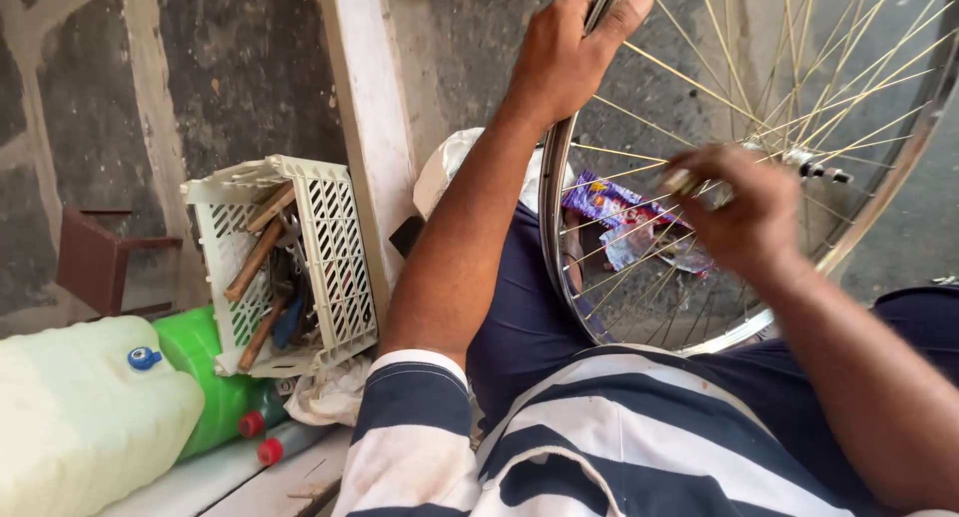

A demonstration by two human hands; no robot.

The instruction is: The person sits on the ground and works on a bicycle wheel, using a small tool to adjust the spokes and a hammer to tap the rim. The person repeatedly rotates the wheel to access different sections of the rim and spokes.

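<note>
From the head view, a bicycle wheel (pixel 699 177) fills the upper right of the frame, standing upright between the person's knees so that its rim and spokes face them. The left hand (pixel 569 52), at top centre, is closed around the rim, thumb over one side and fingers behind; the grip looks meant to steady the wheel and keep it from turning. The right hand (pixel 739 212), right of centre, is blurred; its fingers are pinched shut on a small pale metal piece (pixel 684 182) held against the spokes near the hub (pixel 814 165). What the piece is cannot be told.

Seen through the spokes, a purple wrapper (pixel 609 199) lies on the ground. In the left half of the frame, a white slotted plastic crate (pixel 335 247) leans against a pale post (pixel 370 127) and holds wooden-handled tools (pixel 255 262), close by the left arm and easy to reach. Below it, at lower left, lie a pale jerrycan with a blue cap (pixel 85 417) and a green bottle (pixel 205 387). A small brown stool (pixel 95 262) stands at the left edge.
</note>
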